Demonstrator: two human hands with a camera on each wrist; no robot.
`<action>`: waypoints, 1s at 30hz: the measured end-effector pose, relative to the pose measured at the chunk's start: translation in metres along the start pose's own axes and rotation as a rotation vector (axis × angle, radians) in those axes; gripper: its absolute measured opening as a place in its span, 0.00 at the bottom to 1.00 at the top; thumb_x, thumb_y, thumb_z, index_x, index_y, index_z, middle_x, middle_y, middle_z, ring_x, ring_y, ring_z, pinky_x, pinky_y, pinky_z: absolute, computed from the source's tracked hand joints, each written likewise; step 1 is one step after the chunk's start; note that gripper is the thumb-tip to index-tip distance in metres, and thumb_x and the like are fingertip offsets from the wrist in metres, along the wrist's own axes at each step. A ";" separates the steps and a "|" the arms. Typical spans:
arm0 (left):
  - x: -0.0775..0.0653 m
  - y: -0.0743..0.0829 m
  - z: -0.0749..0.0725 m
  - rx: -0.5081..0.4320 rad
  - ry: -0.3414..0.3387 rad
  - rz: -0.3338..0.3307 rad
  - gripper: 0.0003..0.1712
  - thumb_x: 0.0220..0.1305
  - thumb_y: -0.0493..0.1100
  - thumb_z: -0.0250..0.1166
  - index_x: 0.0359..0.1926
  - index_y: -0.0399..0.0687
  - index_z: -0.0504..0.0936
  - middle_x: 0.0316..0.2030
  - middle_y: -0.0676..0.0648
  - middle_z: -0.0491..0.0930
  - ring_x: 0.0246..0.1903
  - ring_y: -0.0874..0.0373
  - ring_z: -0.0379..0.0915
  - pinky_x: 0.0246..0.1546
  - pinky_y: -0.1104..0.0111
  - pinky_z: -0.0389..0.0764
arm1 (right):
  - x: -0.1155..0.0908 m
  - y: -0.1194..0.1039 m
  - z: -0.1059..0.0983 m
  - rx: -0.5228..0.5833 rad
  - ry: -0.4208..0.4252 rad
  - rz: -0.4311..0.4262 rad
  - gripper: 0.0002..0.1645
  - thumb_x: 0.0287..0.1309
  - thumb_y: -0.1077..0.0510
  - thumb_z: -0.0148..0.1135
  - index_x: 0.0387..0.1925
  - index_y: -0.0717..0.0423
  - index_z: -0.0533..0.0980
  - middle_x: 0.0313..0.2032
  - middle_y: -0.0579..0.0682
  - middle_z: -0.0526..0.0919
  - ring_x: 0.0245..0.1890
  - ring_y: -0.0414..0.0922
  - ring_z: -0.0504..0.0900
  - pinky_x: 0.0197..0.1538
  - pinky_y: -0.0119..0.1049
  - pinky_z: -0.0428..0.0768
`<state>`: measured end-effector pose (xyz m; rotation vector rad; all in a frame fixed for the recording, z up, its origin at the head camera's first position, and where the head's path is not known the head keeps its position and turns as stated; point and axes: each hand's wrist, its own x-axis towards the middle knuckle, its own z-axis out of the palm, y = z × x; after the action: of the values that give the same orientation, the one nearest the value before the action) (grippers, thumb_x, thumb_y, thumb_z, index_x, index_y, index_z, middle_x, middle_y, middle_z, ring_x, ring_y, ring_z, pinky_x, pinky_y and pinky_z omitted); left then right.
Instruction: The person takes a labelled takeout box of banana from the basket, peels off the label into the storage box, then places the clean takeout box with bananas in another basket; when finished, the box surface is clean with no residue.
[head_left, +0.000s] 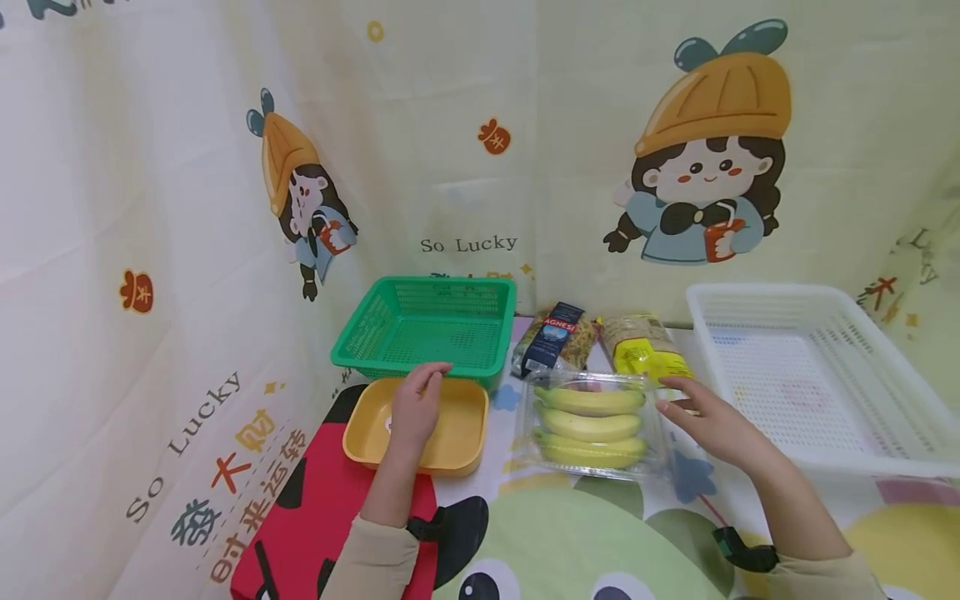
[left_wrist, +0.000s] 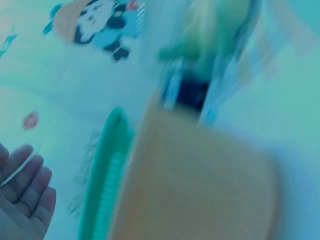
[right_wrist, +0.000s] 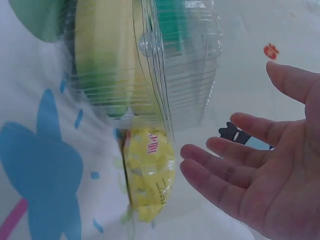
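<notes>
A clear plastic clamshell box with several bananas (head_left: 591, 427) lies on the table in the head view. My right hand (head_left: 701, 417) is beside the box's right edge; the right wrist view shows its fingers spread and apart from the clear box (right_wrist: 185, 65). Over the yellow basin (head_left: 459, 425) hovers my left hand (head_left: 417, 408), near the front rim of the green basket (head_left: 423, 333). In the left wrist view that hand (left_wrist: 25, 195) has loosely extended fingers and holds nothing, with the blurred yellow basin (left_wrist: 200, 175) close by.
Behind the bananas stand a pasta bag (head_left: 555, 337) with a dark label and a yellow-and-clear bag (head_left: 645, 346). A large white basket (head_left: 810, 392) occupies the right side. Printed curtains (head_left: 540, 167) hang around the table. A cartoon-patterned cloth (head_left: 577, 533) covers the tabletop.
</notes>
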<state>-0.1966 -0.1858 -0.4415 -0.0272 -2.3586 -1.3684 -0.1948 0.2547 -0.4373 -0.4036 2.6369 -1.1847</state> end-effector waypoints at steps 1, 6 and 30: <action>-0.002 0.001 0.009 -0.008 -0.023 0.003 0.14 0.73 0.42 0.55 0.48 0.53 0.87 0.49 0.52 0.85 0.53 0.57 0.79 0.58 0.58 0.79 | 0.000 0.001 0.002 0.009 0.000 0.001 0.42 0.71 0.40 0.50 0.73 0.61 0.55 0.70 0.69 0.60 0.63 0.70 0.70 0.51 0.62 0.80; -0.015 0.011 0.050 -0.063 -0.209 -0.095 0.20 0.74 0.47 0.54 0.63 0.53 0.78 0.61 0.50 0.78 0.63 0.52 0.73 0.64 0.55 0.74 | 0.000 0.007 0.011 0.044 -0.008 0.011 0.46 0.71 0.39 0.50 0.76 0.59 0.48 0.73 0.69 0.53 0.66 0.71 0.67 0.53 0.63 0.79; -0.031 0.005 0.133 -0.302 -0.380 -0.509 0.43 0.72 0.64 0.50 0.79 0.53 0.48 0.77 0.46 0.51 0.76 0.43 0.46 0.75 0.46 0.48 | 0.006 0.028 0.027 0.185 -0.131 0.136 0.52 0.71 0.42 0.52 0.79 0.54 0.33 0.75 0.72 0.45 0.25 0.50 0.77 0.34 0.40 0.79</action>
<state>-0.2125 -0.0665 -0.5064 0.2670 -2.5404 -2.1172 -0.1968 0.2514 -0.4767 -0.2538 2.3780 -1.2970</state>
